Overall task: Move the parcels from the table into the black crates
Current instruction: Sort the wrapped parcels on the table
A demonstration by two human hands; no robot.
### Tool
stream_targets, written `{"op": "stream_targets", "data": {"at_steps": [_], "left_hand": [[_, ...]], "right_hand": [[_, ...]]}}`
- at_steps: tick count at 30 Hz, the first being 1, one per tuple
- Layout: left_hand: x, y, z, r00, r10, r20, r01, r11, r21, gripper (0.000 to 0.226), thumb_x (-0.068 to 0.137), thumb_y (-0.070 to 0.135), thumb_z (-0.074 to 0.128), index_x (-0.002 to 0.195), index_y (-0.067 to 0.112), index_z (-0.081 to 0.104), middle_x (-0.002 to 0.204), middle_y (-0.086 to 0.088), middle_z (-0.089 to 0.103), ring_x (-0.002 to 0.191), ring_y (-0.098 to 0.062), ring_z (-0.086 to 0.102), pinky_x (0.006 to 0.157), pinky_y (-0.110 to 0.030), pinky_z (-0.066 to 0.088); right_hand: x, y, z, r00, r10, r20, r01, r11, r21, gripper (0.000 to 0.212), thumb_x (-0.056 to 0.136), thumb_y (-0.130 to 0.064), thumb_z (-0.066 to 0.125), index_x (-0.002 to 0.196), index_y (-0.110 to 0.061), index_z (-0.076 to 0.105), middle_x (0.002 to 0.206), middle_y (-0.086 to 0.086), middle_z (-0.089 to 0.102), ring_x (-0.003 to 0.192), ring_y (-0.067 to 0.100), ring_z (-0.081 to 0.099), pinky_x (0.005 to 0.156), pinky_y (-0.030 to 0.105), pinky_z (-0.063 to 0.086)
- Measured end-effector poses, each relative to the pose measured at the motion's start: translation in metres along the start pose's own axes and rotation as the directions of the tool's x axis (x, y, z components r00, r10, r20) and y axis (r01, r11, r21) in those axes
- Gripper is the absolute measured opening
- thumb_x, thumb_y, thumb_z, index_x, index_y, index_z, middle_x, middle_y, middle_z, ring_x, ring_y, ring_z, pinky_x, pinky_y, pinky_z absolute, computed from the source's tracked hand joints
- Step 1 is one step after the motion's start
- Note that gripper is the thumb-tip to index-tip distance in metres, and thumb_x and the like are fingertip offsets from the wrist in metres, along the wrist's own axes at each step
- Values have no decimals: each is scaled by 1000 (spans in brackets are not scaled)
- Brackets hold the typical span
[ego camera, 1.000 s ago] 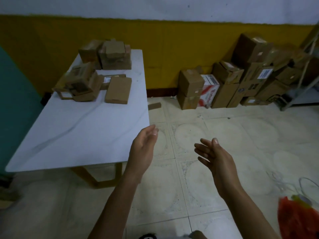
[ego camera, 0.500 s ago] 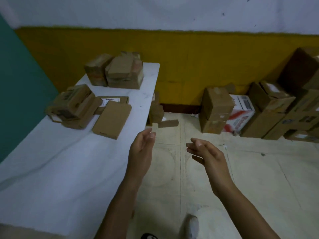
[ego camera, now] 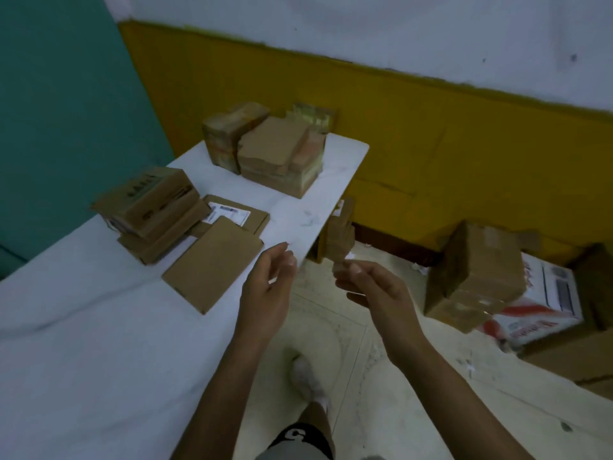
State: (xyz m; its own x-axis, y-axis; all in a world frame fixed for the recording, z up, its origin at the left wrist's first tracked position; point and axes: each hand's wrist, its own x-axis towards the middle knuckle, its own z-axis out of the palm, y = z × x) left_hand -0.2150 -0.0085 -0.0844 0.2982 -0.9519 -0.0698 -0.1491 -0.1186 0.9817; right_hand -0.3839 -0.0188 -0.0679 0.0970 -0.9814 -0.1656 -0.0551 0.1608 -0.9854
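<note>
Our left hand [ego camera: 268, 293] and right hand [ego camera: 378, 293] hang empty at the desk's [ego camera: 99, 360] edge, fingers loosely curled. Several cardboard parcels [ego camera: 275, 157] lie on the desk, the flat parcel [ego camera: 212, 267] nearest us. No black crates show, so seemingly much remains.

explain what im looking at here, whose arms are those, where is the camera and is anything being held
There is no machine here: these are a person's two bare arms. The view comes from a wide-angle camera worn on their head, looking forward and down, which is why the room looks bent. The left hand and the right hand are raised by the edge of a white table, fingers relaxed, holding nothing. Cardboard parcels lie on the table: a flat parcel nearest the hands, a labelled parcel behind it, a stack to its left and a pile at the far end. More boxes sit on the floor. The parcels are meant for black crates, but none shows here.
</note>
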Motion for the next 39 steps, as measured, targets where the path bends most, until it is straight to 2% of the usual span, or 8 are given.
{"op": "stream_targets", "data": {"at_steps": [4,10,17,21,28,33,35,39], "left_hand": [[83,10,15,998,12,-66,-15,999,-42,24,96,30,51,120,35,51,124,10,59,115,-3,54,87,-15,42],[185,36,15,994,3,-111,-10,998,-59,20,97,28,50,109,45,51,115,22,58,113,0,54,97,-26,45],[241,32,6,955,-75,-287,64,997,-48,22,96,30,51,116,41,53,112,25,60,107,12,54,86,-9,43],[279,31,0,896,-91,-435,85,996,-33,20,96,28,51,110,43,54,112,22,61,103,11,56,75,-2,42],[369,46,4,752,-74,-655,119,993,24,25,97,23,52,120,28,56,114,13,62,106,-1,58,92,-22,45],[444,29,-3,724,-120,-679,416,862,291,46,95,34,53,138,18,46,149,-5,35,127,-20,46,105,-37,40],[470,13,-11,698,-195,-689,520,800,300,54,95,37,53,142,13,40,151,-11,33,134,-28,40,109,-44,36],[514,-12,-28,623,-407,-668,635,762,128,68,95,43,50,148,9,26,154,-12,29,139,-29,33,112,-44,31]], "right_hand": [[97,-21,4,1000,-7,12,7,1000,3,21,97,-23,51,106,-16,69,101,1,73,96,14,68,91,34,53],[217,-54,22,998,-26,58,25,999,21,17,98,-22,51,99,-22,68,96,-2,73,90,8,69,82,24,53],[313,-55,67,964,51,262,-57,998,17,16,97,-19,53,99,-16,69,95,3,74,95,18,69,88,36,53],[372,-68,91,918,0,397,-18,999,42,14,96,-12,53,98,-12,67,92,5,72,84,10,69,74,18,55],[501,-96,111,822,-22,569,25,1000,1,15,96,-18,54,99,-11,67,95,4,72,91,12,69,82,21,55],[612,-103,129,831,-8,556,98,986,-133,12,95,-22,56,87,-25,65,95,4,69,94,21,64,83,36,50],[650,-100,143,831,12,556,107,978,-181,9,95,-18,55,98,-22,63,108,7,66,99,20,62,83,35,51],[712,-83,171,802,147,578,121,909,-399,51,97,-24,53,144,-12,37,144,8,43,128,21,45,92,26,42]]}}
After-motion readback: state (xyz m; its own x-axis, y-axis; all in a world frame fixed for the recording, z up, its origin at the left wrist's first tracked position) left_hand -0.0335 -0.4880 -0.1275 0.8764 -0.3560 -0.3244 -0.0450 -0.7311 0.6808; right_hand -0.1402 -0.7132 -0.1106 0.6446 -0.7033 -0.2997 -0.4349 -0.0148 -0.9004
